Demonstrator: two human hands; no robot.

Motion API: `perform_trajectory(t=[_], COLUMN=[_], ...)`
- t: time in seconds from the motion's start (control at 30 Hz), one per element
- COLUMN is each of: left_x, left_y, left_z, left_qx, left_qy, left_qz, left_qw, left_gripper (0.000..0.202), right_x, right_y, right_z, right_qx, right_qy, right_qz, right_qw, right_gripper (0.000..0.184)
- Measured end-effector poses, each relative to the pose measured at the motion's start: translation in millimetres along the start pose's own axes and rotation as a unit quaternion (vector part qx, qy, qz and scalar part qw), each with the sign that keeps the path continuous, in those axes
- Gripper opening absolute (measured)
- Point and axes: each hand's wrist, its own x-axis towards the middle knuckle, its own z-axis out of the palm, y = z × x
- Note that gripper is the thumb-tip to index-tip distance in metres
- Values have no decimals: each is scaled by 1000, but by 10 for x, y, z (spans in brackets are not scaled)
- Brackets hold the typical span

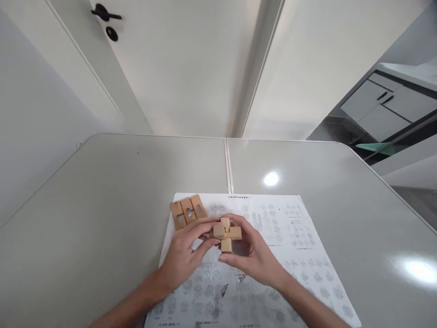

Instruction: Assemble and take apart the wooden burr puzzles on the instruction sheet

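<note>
Both hands hold a wooden burr puzzle (226, 235) of interlocking light-coloured blocks above a printed sheet (273, 237). My left hand (186, 248) grips its left side between thumb and fingers. On the right, the thumb of my right hand (254, 253) is below the puzzle and its fingers curl around behind; parts of those fingers are hidden by the blocks. Just beyond my left hand lie three flat wooden pieces (189, 212) side by side, with cut-out notches. My left hand partly covers their near ends.
The sheet bears rows of small printed diagrams and lies on a grey table (119, 205) with a seam (228, 164) across its middle. Past the far edge stands a white door (191, 68) with a black handle (105, 12). White cabinets (385, 105) are at the right.
</note>
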Motion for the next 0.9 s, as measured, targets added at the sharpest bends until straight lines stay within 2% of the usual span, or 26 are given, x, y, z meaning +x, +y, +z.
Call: perform_trajectory(t=[0.13,0.4,0.57,0.73,0.9], left_x=[11,-19,-19,3,9], left_y=[5,-15,17,13,-8], left_z=[-3,-1,-8,-24,-29], left_qx=[36,67,45,9,-41], left_qy=[52,66,49,61,76], left_qz=[46,60,37,-21,-68], left_qw=[997,994,997,998,994], left_gripper=[10,9,11,11,13], right_x=[-2,0,22,12,-1], right_y=[-22,-31,-56,-14,38], right_z=[4,74,91,81,44], right_qx=[-47,-109,-146,-187,-277], right_qy=[19,46,53,65,100], right_qz=[6,-9,-22,-28,-61], right_qw=[999,993,988,980,954], right_gripper=[63,58,53,49,55])
